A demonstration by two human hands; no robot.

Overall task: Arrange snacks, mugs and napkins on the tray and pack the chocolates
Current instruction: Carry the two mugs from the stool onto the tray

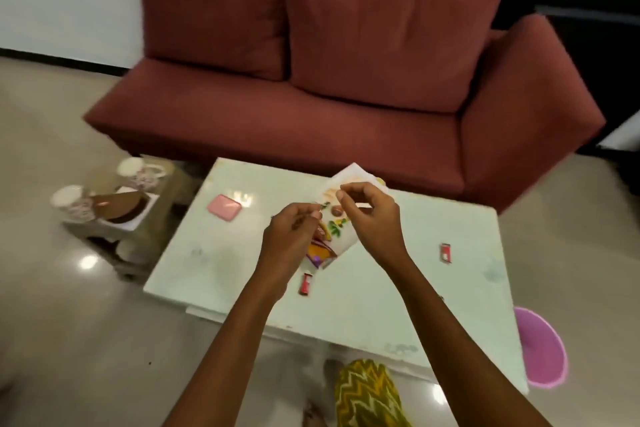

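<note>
From where I stand, no lettering anywhere here can be read. The white packet (341,215) held up between the two hands over the bench (381,288) carries printed pictures, green leaves and brown shapes, with an orange and purple patch at its near end, but any words on it are blurred past reading. The small red wrapper (306,283) lying near the packet's lower end and the other red wrapper (445,252) to the right show pale marks too small to make out. The pink pad (224,207) at far left is plain.
</note>
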